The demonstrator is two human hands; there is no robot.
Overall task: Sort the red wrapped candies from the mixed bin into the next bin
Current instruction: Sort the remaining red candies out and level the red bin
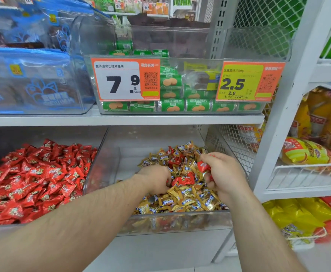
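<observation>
Below "7.9" tag [125,80], right hand [222,174] grips red candies [203,166]; left hand [154,178] digs mixed bin [180,220], grip unclear.

2 hands are showing: the left hand [156,179] and the right hand [222,173], both sitting in the mixed bin [180,222]. 2 clear bins are lying side by side on the lower shelf, the other being the red bin [99,173]. The right hand is holding at least 2 red candies [203,166], though its fingers are hiding any others. 1 more red candy [183,180] is lying between the hands. 2 price tags are hanging above: the 7.9 tag [125,79] and the 2.5 tag [249,81]. The loose candies are piling too thickly to count.
</observation>
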